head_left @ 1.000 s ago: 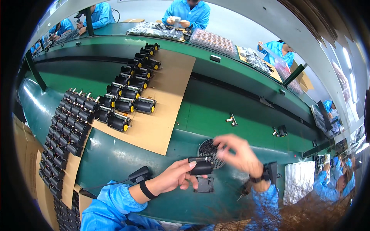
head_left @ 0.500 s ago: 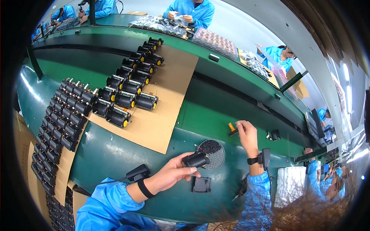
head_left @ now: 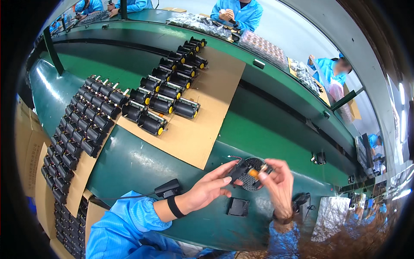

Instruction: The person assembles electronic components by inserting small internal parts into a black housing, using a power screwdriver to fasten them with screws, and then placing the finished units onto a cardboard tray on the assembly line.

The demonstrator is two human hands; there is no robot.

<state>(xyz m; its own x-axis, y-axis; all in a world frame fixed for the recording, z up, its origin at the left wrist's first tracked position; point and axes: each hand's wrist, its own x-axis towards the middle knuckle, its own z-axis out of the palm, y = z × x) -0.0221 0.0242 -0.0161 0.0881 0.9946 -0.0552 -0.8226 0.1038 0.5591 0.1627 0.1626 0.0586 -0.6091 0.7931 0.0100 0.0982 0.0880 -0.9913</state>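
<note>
The round gray dish sits on the green table with tiny black bits in it, and everything else lies around it. The person's left hand is on the left side of the dish. Its fingers are closed around a small black case, which sits over the left edge of the dish. A thin red wire pokes out by the case. The right hand is on the right side of the dish. It pinches a little part with an orange strip, held over the dish and close to the case. It is hard to tell if the two touch. A flat black square piece lies on the near side of the dish. Left of the dish and farther back is a brown cardboard sheet. On it stand rows of black cases with yellow knobs.
</note>
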